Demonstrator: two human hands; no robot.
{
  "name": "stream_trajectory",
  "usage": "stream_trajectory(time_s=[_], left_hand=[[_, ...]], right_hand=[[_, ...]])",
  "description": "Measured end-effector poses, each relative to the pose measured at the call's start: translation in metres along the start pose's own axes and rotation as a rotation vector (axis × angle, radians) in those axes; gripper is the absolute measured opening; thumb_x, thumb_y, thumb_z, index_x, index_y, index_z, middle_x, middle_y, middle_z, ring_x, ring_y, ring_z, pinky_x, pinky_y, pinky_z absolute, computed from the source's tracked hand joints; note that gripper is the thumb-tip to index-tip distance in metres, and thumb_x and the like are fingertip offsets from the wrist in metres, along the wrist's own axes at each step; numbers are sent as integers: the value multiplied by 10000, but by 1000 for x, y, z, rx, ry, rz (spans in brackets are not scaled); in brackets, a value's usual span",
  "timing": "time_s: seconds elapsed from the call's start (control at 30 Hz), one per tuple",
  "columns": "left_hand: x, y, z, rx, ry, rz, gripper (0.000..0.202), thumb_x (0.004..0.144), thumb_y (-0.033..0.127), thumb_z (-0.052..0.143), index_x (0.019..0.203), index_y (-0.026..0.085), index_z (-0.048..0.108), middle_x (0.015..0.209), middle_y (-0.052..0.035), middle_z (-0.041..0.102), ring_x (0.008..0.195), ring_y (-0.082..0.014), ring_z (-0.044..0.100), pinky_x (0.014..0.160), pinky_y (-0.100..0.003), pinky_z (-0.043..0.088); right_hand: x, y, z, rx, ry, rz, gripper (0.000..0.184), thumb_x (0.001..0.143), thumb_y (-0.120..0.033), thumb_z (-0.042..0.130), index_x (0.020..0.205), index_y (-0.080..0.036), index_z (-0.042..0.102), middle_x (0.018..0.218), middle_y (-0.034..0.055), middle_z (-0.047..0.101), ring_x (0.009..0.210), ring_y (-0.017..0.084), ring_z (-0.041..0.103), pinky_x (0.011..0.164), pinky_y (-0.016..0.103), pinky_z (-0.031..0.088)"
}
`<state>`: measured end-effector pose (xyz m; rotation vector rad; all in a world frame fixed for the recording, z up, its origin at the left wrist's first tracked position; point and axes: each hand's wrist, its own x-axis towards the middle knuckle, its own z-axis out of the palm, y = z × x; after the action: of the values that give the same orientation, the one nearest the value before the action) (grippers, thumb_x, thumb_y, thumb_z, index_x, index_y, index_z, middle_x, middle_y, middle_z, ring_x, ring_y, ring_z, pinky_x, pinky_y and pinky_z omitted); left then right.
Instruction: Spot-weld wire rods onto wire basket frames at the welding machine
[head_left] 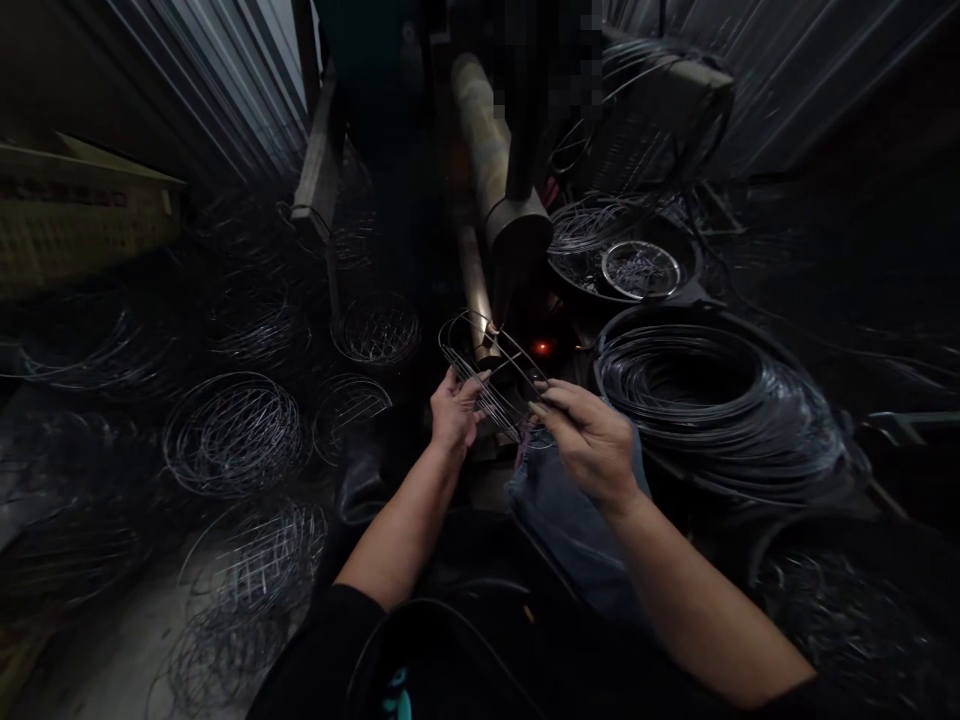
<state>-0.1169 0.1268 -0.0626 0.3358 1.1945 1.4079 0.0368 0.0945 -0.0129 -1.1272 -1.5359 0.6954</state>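
Observation:
A round wire frame [491, 372] with thin cross wires is held up between both hands, just below the tip of a dark machine head [517, 240]. My left hand [454, 410] grips the frame's left rim with fingers closed. My right hand [589, 440] pinches its right rim. A small orange glow [541, 348] shows just behind the frame. A metal cylinder [480, 130] rises behind the machine head.
Several finished wire baskets [232, 432] lie piled on the left. A big coil of dark wire [712, 390] sits at the right, with a pan of wire rings [637, 268] behind it. Corrugated metal walls close in on both sides. A yellowish box [67, 215] stands far left.

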Motion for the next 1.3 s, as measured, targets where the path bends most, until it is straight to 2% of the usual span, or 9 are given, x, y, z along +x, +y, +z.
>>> stream_trajectory(time_s=[0.2, 0.37, 0.57, 0.8, 0.9, 1.03, 1.13, 1.2, 1.3], left_hand=[[13, 3, -2, -12, -3, -39, 512, 508, 375, 833, 913, 184, 585, 774, 6, 535, 664, -130, 547, 679, -391, 500], [22, -1, -2, -16, -4, -49, 542, 492, 394, 844, 914, 175, 584, 772, 1, 531, 660, -133, 541, 670, -406, 503], [31, -1, -1, -33, -29, -56, 518, 508, 418, 839, 880, 170, 578, 761, 1, 524, 660, -135, 549, 652, -378, 498], [28, -2, -2, -36, -17, -69, 491, 529, 422, 826, 879, 175, 586, 757, -1, 526, 664, -142, 552, 632, -356, 495], [21, -4, -2, -38, -47, -101, 490, 541, 406, 825, 909, 189, 585, 791, -2, 548, 673, -135, 565, 644, -337, 495], [9, -8, -3, -48, -132, -136, 519, 555, 359, 823, 982, 227, 559, 833, 5, 573, 655, -138, 597, 646, -327, 504], [3, -8, -3, -46, -130, -140, 515, 573, 353, 811, 996, 226, 545, 786, 12, 562, 612, -141, 604, 632, -324, 514], [1, -7, -3, -63, -103, -191, 491, 620, 394, 783, 1005, 204, 545, 760, -6, 561, 610, -163, 616, 633, -348, 529], [-3, -4, 0, -103, -32, -296, 442, 745, 434, 685, 1064, 169, 536, 737, -53, 578, 614, -195, 628, 637, -376, 542]], right_hand=[[23, -4, 12, 90, -28, 117, 85, 796, -245, 625, 781, -201, 695, 852, 37, 682, 614, 144, 624, 629, 316, 559], [28, 2, 17, 67, 13, 127, 84, 794, -246, 622, 778, -200, 690, 799, 30, 663, 625, 150, 622, 626, 307, 541], [38, 2, 22, 46, 15, 104, 81, 777, -228, 621, 759, -190, 691, 760, 22, 662, 597, 141, 612, 631, 300, 521], [42, 0, 25, 6, 10, 137, 88, 784, -236, 621, 771, -184, 691, 754, 31, 672, 599, 147, 619, 624, 294, 522], [36, 1, 22, 39, -1, 119, 102, 800, -247, 622, 826, -187, 700, 891, 52, 699, 686, 160, 655, 685, 309, 546], [9, 12, 9, 116, 38, 116, 168, 798, -276, 654, 946, -202, 688, 1178, 85, 656, 1031, 223, 646, 895, 372, 532], [-14, 23, -4, 85, 140, 114, 199, 764, -295, 700, 933, -191, 683, 1271, 112, 605, 1099, 249, 620, 885, 390, 547], [-22, 27, -10, 34, 156, 92, 160, 765, -290, 700, 889, -190, 691, 1203, 109, 645, 1044, 242, 644, 863, 392, 556], [-17, 20, -11, -43, 68, 38, 78, 798, -268, 662, 821, -209, 707, 949, 68, 723, 894, 211, 678, 852, 378, 552]])
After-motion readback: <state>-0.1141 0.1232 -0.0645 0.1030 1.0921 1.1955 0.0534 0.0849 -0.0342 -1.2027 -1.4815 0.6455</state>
